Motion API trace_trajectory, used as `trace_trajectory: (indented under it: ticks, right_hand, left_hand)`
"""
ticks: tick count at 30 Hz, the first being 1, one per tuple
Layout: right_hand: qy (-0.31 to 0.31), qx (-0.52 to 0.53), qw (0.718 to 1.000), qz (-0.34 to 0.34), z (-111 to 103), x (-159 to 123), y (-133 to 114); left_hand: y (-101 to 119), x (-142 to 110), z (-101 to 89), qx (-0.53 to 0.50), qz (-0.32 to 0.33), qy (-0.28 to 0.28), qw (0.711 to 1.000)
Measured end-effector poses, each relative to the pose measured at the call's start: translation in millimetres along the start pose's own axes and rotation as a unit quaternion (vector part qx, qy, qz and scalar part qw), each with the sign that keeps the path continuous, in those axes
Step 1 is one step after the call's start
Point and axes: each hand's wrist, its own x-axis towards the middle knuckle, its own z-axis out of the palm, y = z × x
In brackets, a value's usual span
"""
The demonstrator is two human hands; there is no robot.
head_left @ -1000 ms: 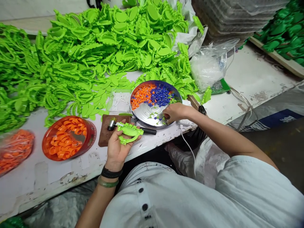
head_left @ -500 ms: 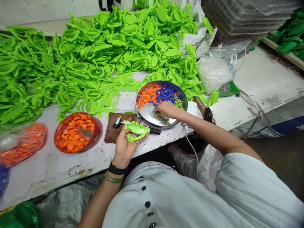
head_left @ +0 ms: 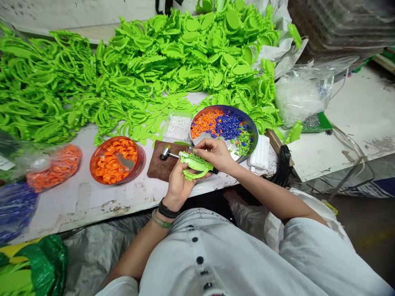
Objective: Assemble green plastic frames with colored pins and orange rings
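Note:
My left hand (head_left: pixel 179 185) is shut around a lime-green plastic part (head_left: pixel 196 165) and a small hammer with a steel head (head_left: pixel 165 153), whose black handle runs under the part. My right hand (head_left: pixel 214 150) pinches the part's upper edge between finger and thumb. Whether a small peg sits in that pinch is hidden. Both hands hover over a brown leather pad (head_left: pixel 163 164). Just behind them stands a round metal dish (head_left: pixel 230 107) holding orange, blue and green pegs.
A large heap of lime-green parts (head_left: pixel 154 70) covers the back of the white table (head_left: pixel 77 209). A red bowl (head_left: pixel 140 160) of orange rings sits left. A white block (head_left: pixel 259 152) and a plastic bag (head_left: pixel 302 96) lie right. The table's front edge runs below my hands.
My right hand has moved from the metal dish to the green part. Both hands have come together, and the view has shifted, so the table appears further left.

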Motion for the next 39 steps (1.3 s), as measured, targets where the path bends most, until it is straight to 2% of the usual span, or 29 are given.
trace_trajectory:
  ticks: [5,11,16,20,26,28,31,32,33,34,37,39]
  right_hand:
    - [0.015,-0.077,0.996,-0.043,3.4,-5.6,-3.2]
    - [0.032,-0.121,0.989,-0.077,5.4,-9.0,-3.8]
    - [-0.003,-0.148,0.983,-0.105,2.2,-9.8,-3.3]
    - [-0.02,-0.169,0.978,-0.119,-0.7,-7.6,-5.3]
    - [-0.056,-0.18,0.977,-0.104,5.8,-14.6,-8.4]
    - [-0.084,-0.165,0.975,-0.119,-0.3,-12.3,-5.5]
    - [-0.097,-0.198,0.969,-0.114,-29.5,6.8,5.1]
    - [-0.064,-0.243,0.964,-0.09,-42.8,16.3,10.1]
    - [-0.017,-0.315,0.947,-0.055,-55.9,26.1,15.5]
    - [-0.008,-0.391,0.92,-0.023,-67.4,35.5,21.1]
    - [-0.089,-0.537,0.838,0.017,-85.2,55.2,35.7]
    - [-0.13,-0.575,0.807,-0.001,-83.7,60.2,42.3]
  left_hand:
    - [0.2,-2.4,-1.0,0.012,0.024,-0.004,1.0]
    - [0.2,-2.5,-0.5,0.023,0.035,-0.006,0.999]
    - [-1.2,-3.5,-1.0,0.031,0.047,-0.005,0.998]
    - [-4.8,-2.4,-2.2,0.056,0.081,-0.009,0.995]
    - [-11.9,1.2,-7.6,0.112,0.137,0.009,0.984]
    - [-11.1,1.7,-10.2,0.119,0.121,0.019,0.985]
    - [-6.2,1.6,-13.0,0.112,0.085,0.03,0.99]
    - [-4.2,1.5,-13.6,0.109,0.079,0.033,0.99]
    - [-2.4,1.4,-13.9,0.105,0.077,0.036,0.991]
    - [-0.9,1.4,-14.0,0.103,0.077,0.039,0.991]
    - [0.1,2.1,-13.4,0.093,0.074,0.045,0.992]
    - [-1.1,3.0,-12.8,0.087,0.069,0.046,0.993]
